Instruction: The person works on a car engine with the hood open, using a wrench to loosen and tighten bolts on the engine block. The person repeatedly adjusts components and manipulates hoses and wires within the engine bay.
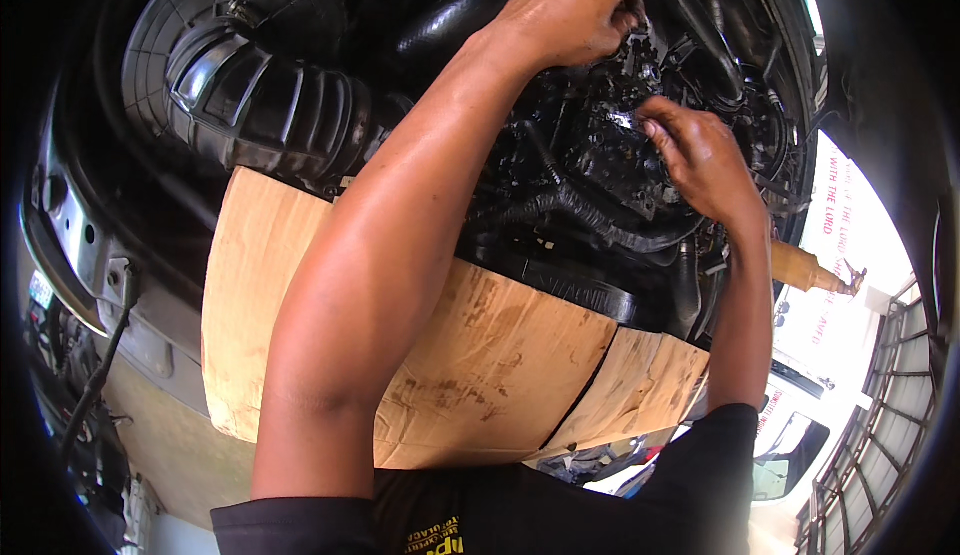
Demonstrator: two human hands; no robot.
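Both my arms reach over a dark, oily engine (pixel 600 145) in an open engine bay. My left hand (pixel 575 17) is at the far side, fingers curled down against the greasy top of the engine. Whatever its fingertips hold is hidden behind the hand. Nearer and to the right, my right hand (pixel 705 155) has thumb and forefinger brought together beside a small shiny metal spot (pixel 622 119) on the engine. Any piece between those fingertips is too small to make out. Black corrugated tubing (pixel 570 210) runs just below the hands.
A stained cardboard sheet (pixel 510 355) covers the near edge of the bay, against my body. At left, a ribbed black air intake hose (pixel 270 95) joins a round housing. Black hoses (pixel 700 15) line the far right. A yellowish-brown container (pixel 805 267) lies beyond my right forearm.
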